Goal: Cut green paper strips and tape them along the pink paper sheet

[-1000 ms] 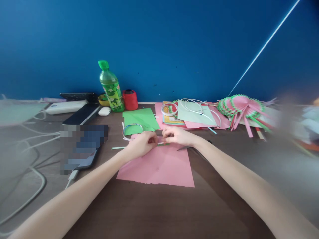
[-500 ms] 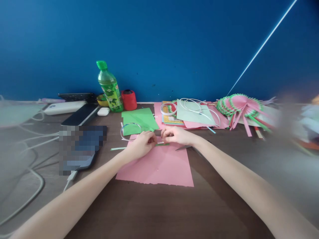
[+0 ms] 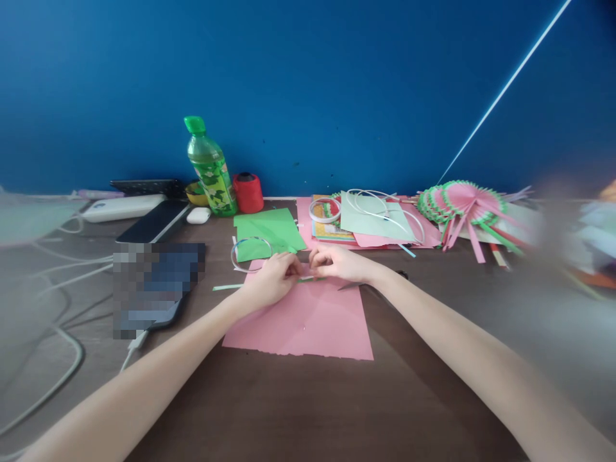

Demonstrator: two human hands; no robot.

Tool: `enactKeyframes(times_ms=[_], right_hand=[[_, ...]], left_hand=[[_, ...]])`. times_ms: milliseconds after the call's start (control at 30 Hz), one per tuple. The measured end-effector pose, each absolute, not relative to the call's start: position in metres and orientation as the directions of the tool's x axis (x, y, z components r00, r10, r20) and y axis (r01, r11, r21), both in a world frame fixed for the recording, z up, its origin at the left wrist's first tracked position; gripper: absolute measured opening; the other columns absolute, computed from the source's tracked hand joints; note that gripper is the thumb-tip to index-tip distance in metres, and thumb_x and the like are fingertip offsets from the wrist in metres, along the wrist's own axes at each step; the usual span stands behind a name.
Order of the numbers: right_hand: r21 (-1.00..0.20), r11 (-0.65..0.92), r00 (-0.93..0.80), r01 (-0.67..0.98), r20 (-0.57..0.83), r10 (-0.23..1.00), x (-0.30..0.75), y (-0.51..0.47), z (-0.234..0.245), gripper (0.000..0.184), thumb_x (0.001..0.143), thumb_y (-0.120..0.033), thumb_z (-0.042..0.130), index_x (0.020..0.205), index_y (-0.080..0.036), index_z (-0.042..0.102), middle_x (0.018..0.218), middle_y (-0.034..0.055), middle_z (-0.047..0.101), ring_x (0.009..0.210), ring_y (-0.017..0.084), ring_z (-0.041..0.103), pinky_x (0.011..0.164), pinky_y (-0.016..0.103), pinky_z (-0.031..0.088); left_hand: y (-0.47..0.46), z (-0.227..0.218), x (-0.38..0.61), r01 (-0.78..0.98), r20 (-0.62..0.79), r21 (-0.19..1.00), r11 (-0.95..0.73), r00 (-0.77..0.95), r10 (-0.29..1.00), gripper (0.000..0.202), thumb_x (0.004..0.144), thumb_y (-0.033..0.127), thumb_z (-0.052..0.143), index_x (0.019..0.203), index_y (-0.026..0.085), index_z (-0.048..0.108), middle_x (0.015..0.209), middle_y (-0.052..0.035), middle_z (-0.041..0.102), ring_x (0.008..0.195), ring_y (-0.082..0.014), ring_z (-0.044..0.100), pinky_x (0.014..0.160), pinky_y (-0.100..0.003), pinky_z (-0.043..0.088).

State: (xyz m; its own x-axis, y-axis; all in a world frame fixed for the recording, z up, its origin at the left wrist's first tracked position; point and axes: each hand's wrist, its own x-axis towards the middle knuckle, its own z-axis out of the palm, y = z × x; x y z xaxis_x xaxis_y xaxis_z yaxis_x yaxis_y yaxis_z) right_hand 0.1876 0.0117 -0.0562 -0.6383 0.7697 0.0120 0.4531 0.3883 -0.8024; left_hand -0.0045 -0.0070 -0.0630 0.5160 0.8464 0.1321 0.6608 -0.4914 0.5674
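A pink sheet of paper (image 3: 301, 321) lies flat on the brown table, with both hands over its far edge. My left hand (image 3: 275, 277) is closed, its fingertips pinched at a thin paper strip (image 3: 306, 279) that looks green and whitish. Facing it, my right hand (image 3: 335, 262) has thumb and fingers curled together at the other part of that strip. A light green strip end (image 3: 228, 287) shows left of my left hand. Scissors (image 3: 350, 286) lie partly hidden under my right wrist. A clear ring (image 3: 232, 256), perhaps a tape roll, sits behind my left hand.
Green paper (image 3: 267, 231) lies behind the hands, with pale paper (image 3: 375, 217) and a white cable (image 3: 418, 226) to its right. Further right is a folded pink-green paper ornament (image 3: 464, 199). A bottle (image 3: 212, 173), a red container (image 3: 248, 194) and a phone (image 3: 166, 289) stand or lie left.
My right hand has shifted very slightly, and a bit more of the scissors' handle shows beside the wrist. My left hand stays nearly still. The small strip between the fingers lies a little differently.
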Motion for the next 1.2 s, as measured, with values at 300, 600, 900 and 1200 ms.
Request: enactKeyframes(times_ms=[300,600,900,1200], right_hand=[[-0.765,0.407,-0.629,0.500,0.002,0.777,0.1853,0.0116,-0.0578,0.016,0.074,-0.028,0.058,0.064,-0.016,0.061,0.084,0.0024,0.050,0.077,0.015,0.051,0.073,0.028,0.040],[-0.756,0.387,-0.606,0.527,-0.015,0.795,0.1834,0.0105,-0.0581,0.014,0.070,-0.024,0.059,0.059,-0.016,0.056,0.085,0.0016,0.048,0.075,0.013,0.049,0.069,0.026,0.038],[-0.733,0.398,-0.587,0.552,-0.003,0.809,0.1810,0.0096,-0.0594,0.013,0.068,-0.024,0.058,0.058,-0.016,0.054,0.085,0.0020,0.049,0.076,0.014,0.048,0.064,0.025,0.040],[-0.710,0.400,-0.572,0.579,-0.004,0.820,0.1797,0.0081,-0.0596,0.019,0.068,-0.025,0.058,0.055,-0.016,0.047,0.084,0.0016,0.046,0.067,0.011,0.045,0.052,0.022,0.037]], left_hand=[[-0.0056,-0.0643,-0.0049,0.658,0.137,0.562,-0.501,0.524,0.841,0.016,0.069,0.005,0.042,0.073,0.018,0.051,0.076,-0.0020,0.055,0.073,-0.0160,0.051,0.069,-0.029,0.041],[-0.0043,-0.0657,-0.0049,0.662,0.133,0.558,-0.500,0.523,0.842,0.016,0.068,0.005,0.042,0.072,0.018,0.052,0.074,-0.0018,0.054,0.072,-0.0159,0.050,0.068,-0.029,0.041],[-0.0037,-0.0654,-0.0039,0.670,0.126,0.540,-0.509,0.533,0.836,0.015,0.069,0.007,0.043,0.073,0.018,0.052,0.076,-0.0017,0.055,0.074,-0.0160,0.050,0.069,-0.029,0.040],[-0.0050,-0.0640,-0.0028,0.672,0.126,0.543,-0.503,0.527,0.840,0.006,0.073,0.013,0.048,0.071,0.018,0.051,0.074,-0.0018,0.054,0.072,-0.0159,0.049,0.068,-0.029,0.040]])
